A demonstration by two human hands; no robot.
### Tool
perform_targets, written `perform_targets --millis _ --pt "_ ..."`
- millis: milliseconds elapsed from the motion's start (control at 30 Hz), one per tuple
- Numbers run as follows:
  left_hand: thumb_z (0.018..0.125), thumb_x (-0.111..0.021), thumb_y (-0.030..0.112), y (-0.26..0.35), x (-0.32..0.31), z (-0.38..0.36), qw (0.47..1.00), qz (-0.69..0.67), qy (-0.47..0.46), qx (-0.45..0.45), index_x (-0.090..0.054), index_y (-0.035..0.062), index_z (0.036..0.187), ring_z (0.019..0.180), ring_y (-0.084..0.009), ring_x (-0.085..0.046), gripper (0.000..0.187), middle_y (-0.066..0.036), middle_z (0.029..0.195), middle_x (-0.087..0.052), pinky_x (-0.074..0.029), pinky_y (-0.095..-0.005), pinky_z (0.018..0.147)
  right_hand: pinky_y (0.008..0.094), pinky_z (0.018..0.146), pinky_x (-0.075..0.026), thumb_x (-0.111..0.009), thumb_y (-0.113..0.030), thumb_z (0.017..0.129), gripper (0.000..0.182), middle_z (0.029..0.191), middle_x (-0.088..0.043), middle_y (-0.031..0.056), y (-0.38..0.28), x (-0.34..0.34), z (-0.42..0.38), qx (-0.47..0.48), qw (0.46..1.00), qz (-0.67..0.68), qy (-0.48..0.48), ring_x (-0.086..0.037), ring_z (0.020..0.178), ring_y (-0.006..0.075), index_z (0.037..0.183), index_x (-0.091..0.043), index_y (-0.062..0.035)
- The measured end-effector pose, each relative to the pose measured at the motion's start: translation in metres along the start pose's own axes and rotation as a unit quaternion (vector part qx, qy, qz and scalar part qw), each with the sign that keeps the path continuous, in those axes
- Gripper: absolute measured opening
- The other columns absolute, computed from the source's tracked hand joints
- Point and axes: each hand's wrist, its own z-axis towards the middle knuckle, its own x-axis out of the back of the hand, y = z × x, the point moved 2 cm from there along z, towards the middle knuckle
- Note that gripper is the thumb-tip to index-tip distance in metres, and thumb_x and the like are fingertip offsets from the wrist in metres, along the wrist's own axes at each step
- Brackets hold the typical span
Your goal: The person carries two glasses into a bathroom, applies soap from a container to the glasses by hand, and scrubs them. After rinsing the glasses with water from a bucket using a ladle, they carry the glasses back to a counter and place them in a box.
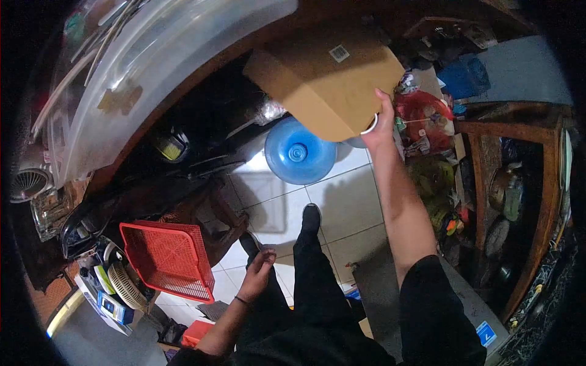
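My right hand (381, 125) reaches forward and grips a brown cardboard box (342, 79) at its near right edge, with the thumb lying along the side. The box is tilted and has a small printed label on its face. A white curved rim (370, 124) shows by my fingers; I cannot make out what it belongs to. Below the box, a blue water jug (299, 152) stands on the tiled floor. My left hand (260, 268) hangs low in front of my leg, its fingers loosely curled with nothing visible in them. To its left is a red plastic basket (168, 259), not touching it.
On the right are a wooden frame shelf (549, 183), a red bag (424, 116) and a blue container (464, 76). A grey panel (390, 293) lies beside my right leg. Clear plastic sheeting (152, 67) covers the upper left. A fan-like grille (127, 283) sits among clutter at left.
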Motion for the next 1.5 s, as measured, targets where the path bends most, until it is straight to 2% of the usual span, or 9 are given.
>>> perform_targets --millis 333,400,500,700,933,1233,1333,1433,1500 --pt "0.097 -0.052 0.024 0.07 0.021 0.018 0.992 0.025 0.043 -0.12 -0.048 0.0044 0.127 0.107 -0.0153 -0.05 0.036 -0.008 0.118 -0.055 -0.038 -0.0284 0.095 0.0556 0.099 -0.039 -0.057 -0.044 0.086 0.056 0.129 -0.052 0.011 0.0 -0.046 0.136 0.043 0.998 -0.049 -0.004 -0.047 0.121 0.0331 0.132 -0.046 -0.013" --pt "0.097 -0.053 0.022 0.067 0.023 0.019 0.993 0.014 0.057 -0.106 -0.051 0.0043 0.124 0.103 -0.0131 -0.051 0.033 -0.006 0.114 -0.057 -0.039 -0.0275 0.093 0.0594 0.098 -0.04 -0.055 -0.051 0.088 0.063 0.136 -0.044 0.0144 0.006 -0.033 0.191 0.282 0.839 -0.373 -0.278 -0.045 0.124 0.0356 0.138 -0.039 -0.0154" --pt "0.099 -0.05 0.023 0.054 0.018 0.016 0.99 0.038 0.013 -0.138 -0.053 0.0023 0.12 0.105 -0.012 -0.05 0.03 -0.003 0.113 -0.056 -0.038 -0.026 0.094 0.0576 0.101 -0.039 -0.054 -0.056 0.088 0.071 0.137 -0.04 0.0172 -0.003 -0.059 0.154 0.015 0.987 -0.154 -0.052 -0.045 0.124 0.0368 0.143 -0.032 -0.0163" --pt "0.097 -0.054 0.023 0.044 0.001 0.011 0.99 -0.072 -0.012 -0.117 -0.056 0.0026 0.117 0.1 -0.01 -0.054 0.029 -0.002 0.104 -0.06 -0.041 -0.0254 0.091 0.0535 0.101 -0.042 -0.054 -0.054 0.089 0.07 0.14 -0.037 0.015 0.009 -0.056 0.103 -0.006 0.991 -0.134 0.002 -0.046 0.122 0.0387 0.143 -0.029 -0.0172" --pt "0.096 -0.055 0.019 0.038 0.03 -0.003 0.976 -0.132 0.03 -0.171 -0.059 0.0009 0.111 0.093 -0.0088 -0.056 0.024 -0.001 0.098 -0.063 -0.044 -0.0237 0.087 0.0261 0.058 -0.044 -0.06 -0.031 0.09 0.02 0.074 -0.055 -0.0024 0.116 -0.01 -0.047 0.002 0.963 -0.265 0.043 -0.051 0.062 0.0089 0.091 -0.059 -0.0111" --pt "0.09 -0.058 0.009 -0.006 0.158 -0.074 0.927 -0.04 0.298 -0.222 -0.057 -0.0015 0.104 0.088 -0.0129 -0.057 0.017 -0.005 0.093 -0.061 -0.045 -0.0254 0.08 0.0249 0.052 -0.046 -0.061 -0.023 0.091 0.027 0.084 -0.058 0.0046 0.299 -0.068 -0.27 -0.199 0.841 -0.498 -0.069 -0.055 0.061 0.0108 0.108 -0.055 -0.0037" --pt "0.082 -0.063 0.006 -0.043 0.225 -0.099 0.646 0.238 0.7 -0.19 -0.049 -0.0021 0.119 0.093 -0.0237 -0.058 0.04 -0.014 0.101 -0.058 -0.047 -0.0322 0.083 0.0317 0.062 -0.054 -0.068 -0.033 0.086 0.062 0.109 -0.056 0.0108 0.348 -0.071 -0.287 -0.261 0.75 -0.605 -0.051 -0.06 0.084 0.0168 0.132 -0.037 -0.0068" --pt "0.082 -0.064 0.007 -0.114 0.299 -0.085 0.693 -0.059 0.719 -0.022 -0.034 -0.0012 0.136 0.128 -0.0354 -0.033 0.062 -0.023 0.13 -0.042 -0.023 -0.0454 0.109 0.031 0.058 -0.053 -0.07 -0.036 0.083 0.066 0.117 -0.055 0.0126 0.385 -0.075 -0.29 -0.264 0.732 -0.623 -0.08 -0.061 0.086 0.0204 0.132 -0.036 -0.0089" --pt "0.082 -0.065 0.007 -0.156 0.336 -0.072 0.748 -0.071 0.658 -0.047 -0.03 -0.0007 0.138 0.126 -0.035 -0.038 0.066 -0.025 0.13 -0.043 -0.026 -0.0439 0.108 0.0362 0.07 -0.055 -0.069 -0.034 0.083 0.064 0.12 -0.054 0.014 0.403 -0.091 -0.293 -0.279 0.721 -0.627 -0.097 -0.062 0.094 0.0252 0.132 -0.036 -0.0086"
